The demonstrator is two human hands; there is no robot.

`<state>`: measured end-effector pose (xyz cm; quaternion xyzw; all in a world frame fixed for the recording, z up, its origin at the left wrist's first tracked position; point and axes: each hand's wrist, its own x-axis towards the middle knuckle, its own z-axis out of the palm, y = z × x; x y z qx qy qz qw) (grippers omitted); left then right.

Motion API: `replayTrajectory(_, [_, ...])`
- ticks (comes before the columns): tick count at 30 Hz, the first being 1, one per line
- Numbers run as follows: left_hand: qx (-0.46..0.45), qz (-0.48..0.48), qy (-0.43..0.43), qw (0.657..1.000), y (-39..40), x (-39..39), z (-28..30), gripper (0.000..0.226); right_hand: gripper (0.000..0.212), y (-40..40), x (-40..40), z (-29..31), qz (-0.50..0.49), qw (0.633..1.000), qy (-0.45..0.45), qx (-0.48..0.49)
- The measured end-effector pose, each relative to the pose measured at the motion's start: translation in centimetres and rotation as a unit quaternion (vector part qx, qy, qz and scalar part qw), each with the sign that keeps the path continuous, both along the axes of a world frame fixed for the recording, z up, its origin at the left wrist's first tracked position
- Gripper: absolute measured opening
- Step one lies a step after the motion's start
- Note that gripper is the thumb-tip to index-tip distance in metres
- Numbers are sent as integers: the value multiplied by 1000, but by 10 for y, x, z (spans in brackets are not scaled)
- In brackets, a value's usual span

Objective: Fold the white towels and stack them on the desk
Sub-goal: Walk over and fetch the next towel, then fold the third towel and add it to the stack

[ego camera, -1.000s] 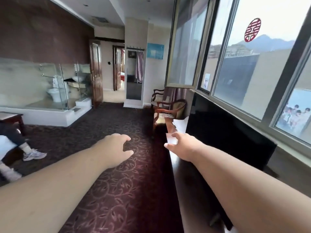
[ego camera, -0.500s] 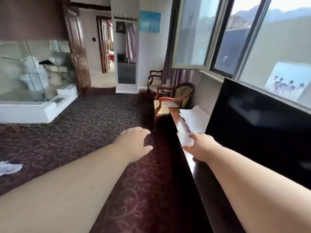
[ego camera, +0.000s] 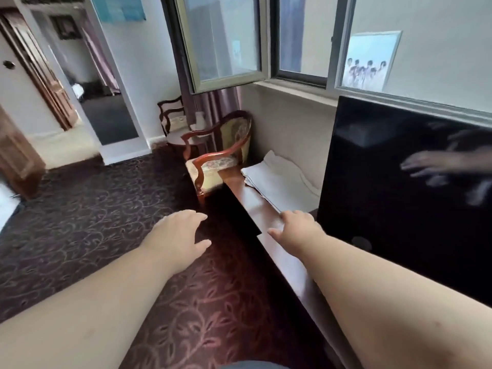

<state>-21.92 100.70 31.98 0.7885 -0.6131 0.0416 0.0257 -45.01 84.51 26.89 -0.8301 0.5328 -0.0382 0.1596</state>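
writing: none I can read; poster [ego camera: 368, 61] seen through the window shows a row of small figures, any text too blurred.
white towels [ego camera: 279, 179]: folded stack at the far end of the desk, against the wall, just left of the black screen's edge. Soft, slightly rumpled cloth, rounded folds at the far side.
towel axis: I read the long axis as running along the desk's length, away from me toward the chair; near corner overhangs close to the desk's front edge.
desk [ego camera: 287, 265]: long, narrow, dark glossy wood top, runs along the window wall; bright window glare on the near stretch.
left hand [ego camera: 177, 235]: over the carpet, clear of the desk's front edge, palm down, fingers straight and loose, holding nothing.
right hand [ego camera: 295, 229]: over the desk top near its front edge, palm down, fingers spread and relaxed, nothing grasped. Can't tell if the fingertips touch the wood. Near the towels, not touching them.
screen [ego camera: 399, 187]: large flat black glossy panel standing at the desk's back edge; I see a hand mirrored in it.
chair [ego camera: 221, 161]: curved red-brown wood arms, patterned cushion, beyond the desk's far end.
carpet [ego camera: 87, 214]: dark maroon, scrolling vine pattern.
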Motion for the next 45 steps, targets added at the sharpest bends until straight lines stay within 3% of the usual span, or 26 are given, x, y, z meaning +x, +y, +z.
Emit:
replayTrajectory(5, [-30,24,11,999,-112,98,20,64,63,-125,95,23,-37,999,-20,10])
replayTrajectory(9, [-35,14,29,999,-188,165,2,65,70,-188,171,13,-36,998,-23,35])
replayTrajectory(14, [45,-41,-27,998,-289,257,-46,72,65,-270,248,-15,-33,999,34,9])
replayTrajectory(20, [107,-208,-78,969,-444,332,-74,74,68,-365,265,-37,-213,973,66,52])
replayTrajectory(28, [173,-336,-104,920,-620,334,-113,71,68,-410,261,-113,-334,927,82,151])
replayTrajectory(34, [197,-383,-81,899,-737,305,-151,69,70,-523,211,-134,-439,874,68,194])
replayTrajectory(39, [217,-380,-64,897,-845,287,-177,66,72,-620,223,-147,-424,882,56,196])
replayTrajectory(45, [253,-435,-45,863,-938,253,-232,62,77,-653,264,-193,-393,887,57,233])
